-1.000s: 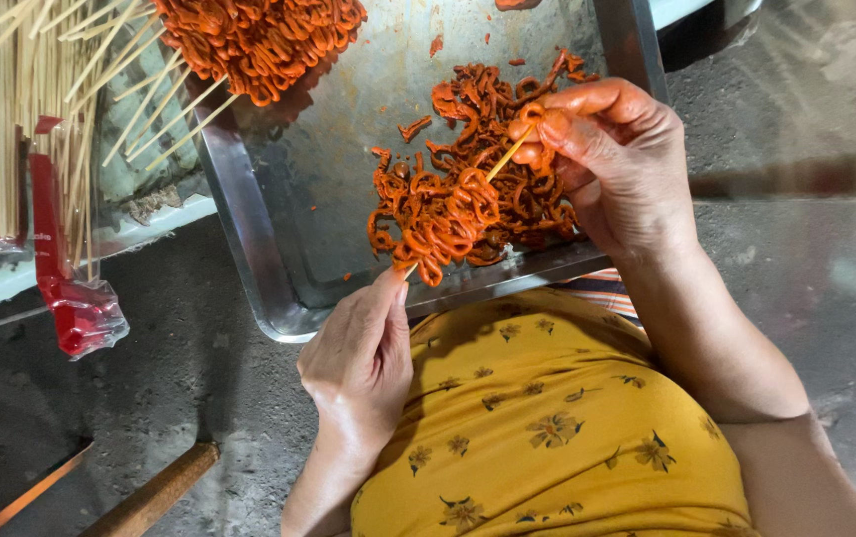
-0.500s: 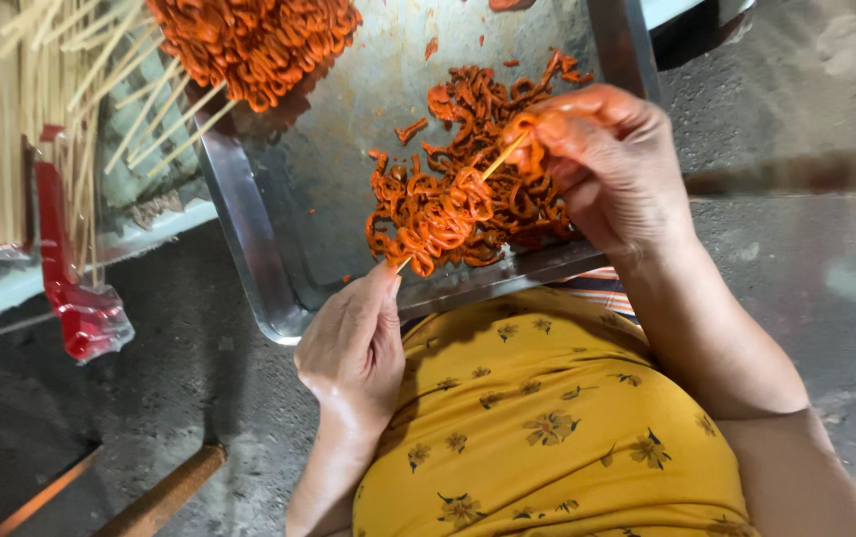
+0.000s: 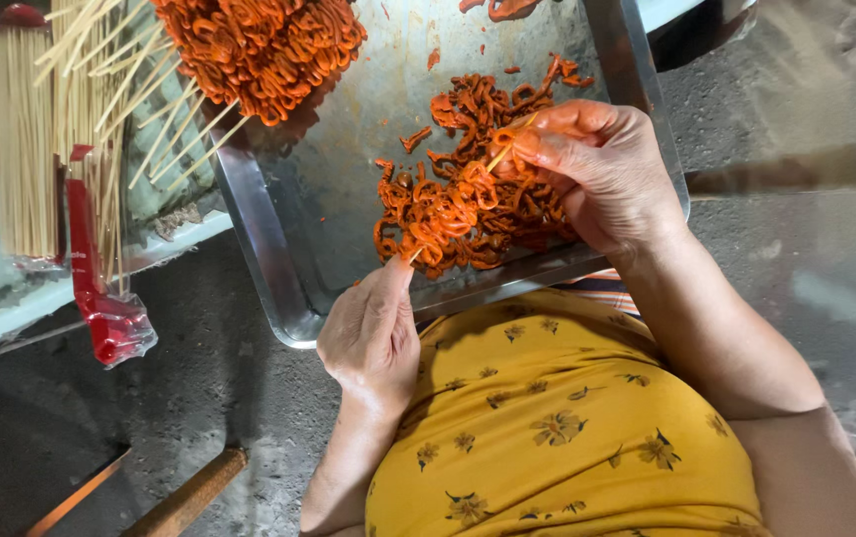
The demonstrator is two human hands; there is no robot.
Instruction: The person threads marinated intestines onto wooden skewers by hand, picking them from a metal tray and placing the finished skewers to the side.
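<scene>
My left hand (image 3: 373, 333) pinches the lower end of a thin bamboo skewer (image 3: 498, 156) at the near rim of a metal tray (image 3: 267, 239). My right hand (image 3: 602, 174) grips the skewer's upper part, fingers closed on orange-red marinated strips (image 3: 448, 214) threaded along it. Loose strips of the same kind lie in a heap (image 3: 492, 104) in the tray under both hands. A pile of finished skewers (image 3: 259, 50) rests at the tray's far left corner, sticks pointing left.
A bundle of bare bamboo skewers (image 3: 25, 139) lies on a pale surface at left, beside a red plastic wrapper (image 3: 99, 288). Grey concrete floor surrounds the tray. A wooden stick (image 3: 189, 492) lies at bottom left. My yellow flowered garment (image 3: 557, 428) fills the foreground.
The view has shifted slightly. Both hands keep their hold on the skewer, and the right fingers have worked the strips a little along it.
</scene>
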